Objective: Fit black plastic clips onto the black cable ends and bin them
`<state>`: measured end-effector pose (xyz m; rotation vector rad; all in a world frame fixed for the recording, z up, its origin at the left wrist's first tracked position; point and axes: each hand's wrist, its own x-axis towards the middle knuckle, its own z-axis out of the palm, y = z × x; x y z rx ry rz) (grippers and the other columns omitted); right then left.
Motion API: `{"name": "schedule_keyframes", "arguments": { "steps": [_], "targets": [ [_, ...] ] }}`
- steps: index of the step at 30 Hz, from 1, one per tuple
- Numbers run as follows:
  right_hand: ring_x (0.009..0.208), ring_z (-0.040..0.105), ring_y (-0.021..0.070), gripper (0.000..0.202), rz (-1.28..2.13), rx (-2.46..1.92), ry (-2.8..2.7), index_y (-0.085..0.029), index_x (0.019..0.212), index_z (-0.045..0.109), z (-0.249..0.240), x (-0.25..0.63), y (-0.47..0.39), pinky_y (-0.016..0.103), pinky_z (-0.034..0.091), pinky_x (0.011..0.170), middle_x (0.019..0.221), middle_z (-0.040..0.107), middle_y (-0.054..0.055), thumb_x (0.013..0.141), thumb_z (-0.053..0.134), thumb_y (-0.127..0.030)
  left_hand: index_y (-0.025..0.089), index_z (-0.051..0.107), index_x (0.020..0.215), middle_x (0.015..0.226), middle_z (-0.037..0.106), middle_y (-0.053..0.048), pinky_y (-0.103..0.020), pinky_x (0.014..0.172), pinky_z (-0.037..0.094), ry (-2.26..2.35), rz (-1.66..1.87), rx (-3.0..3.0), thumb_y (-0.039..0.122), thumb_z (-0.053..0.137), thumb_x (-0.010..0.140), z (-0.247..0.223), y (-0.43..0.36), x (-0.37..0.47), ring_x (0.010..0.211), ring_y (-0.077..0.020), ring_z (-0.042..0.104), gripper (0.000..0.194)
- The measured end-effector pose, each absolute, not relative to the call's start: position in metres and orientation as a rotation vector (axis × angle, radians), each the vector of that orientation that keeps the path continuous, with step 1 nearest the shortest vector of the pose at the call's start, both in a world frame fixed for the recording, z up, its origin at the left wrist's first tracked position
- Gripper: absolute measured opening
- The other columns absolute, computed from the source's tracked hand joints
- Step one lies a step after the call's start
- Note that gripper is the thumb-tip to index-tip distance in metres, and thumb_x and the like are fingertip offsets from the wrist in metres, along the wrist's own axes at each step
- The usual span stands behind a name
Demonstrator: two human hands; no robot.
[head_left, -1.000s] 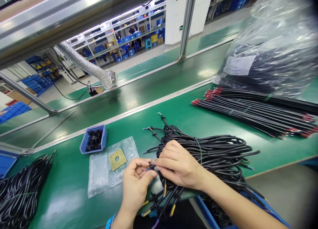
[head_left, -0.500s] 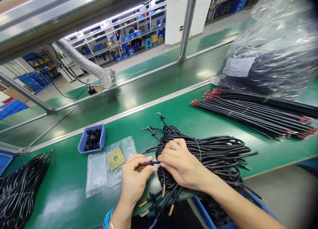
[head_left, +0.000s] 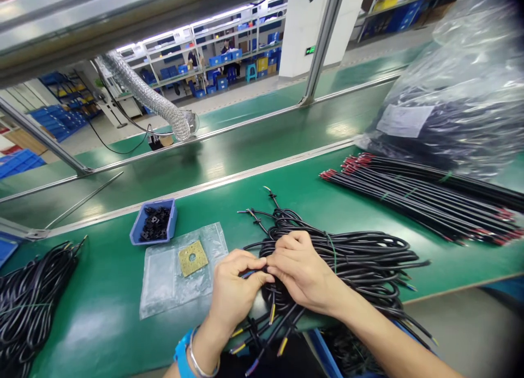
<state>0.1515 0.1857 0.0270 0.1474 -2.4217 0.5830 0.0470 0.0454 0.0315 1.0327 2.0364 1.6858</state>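
Shows blue wire at a cable end (head_left: pixel 248 275), framed by thumb and forefinger of the left hand (head_left: pixel 233 293). Lies nearer to that hand than to the right hand (head_left: pixel 301 269), just left of the meeting point of both sets of fingertips. Seems to run crosswise, from the left palm toward the right fingers, though with most of its length hidden. On the left, pinches that end lightly, with thumb and forefinger nearly together; on the right, bunches fingers close against the left tips, with contents hidden by the hand: cannot tell more. Under and beside the right hand, spreads out rightward into a looped cable bundle (head_left: pixel 368 247), crossed by a green tie (head_left: pixel 334 252). Farther left, on the green table (head_left: pixel 98 290), gives way to a clear bag (head_left: pixel 159 282) with a yellow pad (head_left: pixel 186 264) on top, then to a blue bin (head_left: pixel 173 219) of small black parts (head_left: pixel 155 222).
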Motion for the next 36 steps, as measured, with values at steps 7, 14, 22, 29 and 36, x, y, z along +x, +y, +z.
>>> {"name": "schedule_keyframes", "arguments": {
  "steps": [7,14,22,29,36],
  "targets": [
    [0.080,0.049,0.0173,0.016,0.648,0.032,-2.459,-0.019,0.090,0.063,0.027,0.151,0.185,0.038,0.028,0.078,0.073,0.063,0.001,0.094,0.048,-0.015,0.023,0.079,0.074,0.077,0.072,-0.004,-0.029,0.071,0.051,2.061,1.754,0.896,0.017,0.086,0.063,0.025,0.043,0.047,0.075,-0.0196,0.065,0.015],
    [0.077,0.045,0.0168,0.025,0.688,0.067,-2.518,-0.018,0.075,0.053,0.026,0.150,0.186,0.038,0.028,0.077,0.068,0.054,0.000,0.095,0.041,-0.012,0.022,0.079,0.075,0.078,0.071,-0.004,-0.028,0.071,0.050,2.033,1.734,0.929,0.016,0.085,0.065,0.025,0.048,0.051,0.074,-0.0184,0.065,0.013],
    [0.082,0.048,0.0182,0.017,0.738,0.047,-2.524,-0.020,0.089,0.061,0.031,0.153,0.183,0.040,0.030,0.080,0.076,0.061,0.001,0.095,0.045,-0.014,0.024,0.072,0.108,0.100,0.071,-0.006,-0.030,0.079,0.054,1.786,1.725,0.729,0.013,0.085,0.061,0.019,0.036,0.048,0.087,-0.0209,0.067,0.051],
    [0.087,0.058,0.0181,0.017,0.923,-0.118,-2.171,-0.023,0.090,0.065,0.028,0.161,0.197,0.034,0.045,0.078,0.088,0.068,0.002,0.094,0.050,-0.017,0.020,0.072,0.112,0.118,0.070,-0.011,-0.039,0.098,0.050,1.830,1.414,1.253,0.034,0.076,0.075,0.027,0.011,0.065,0.109,-0.0282,0.065,0.039],
    [0.086,0.058,0.0227,0.012,0.654,-0.282,-2.467,-0.020,0.087,0.069,0.038,0.138,0.192,0.039,0.046,0.077,0.083,0.070,0.005,0.090,0.057,-0.020,0.019,0.057,0.135,0.146,0.050,-0.011,-0.043,0.118,0.028,1.753,1.079,1.704,0.044,0.068,0.083,0.027,0.003,0.079,0.136,-0.0293,0.045,0.059]
  ]
}}
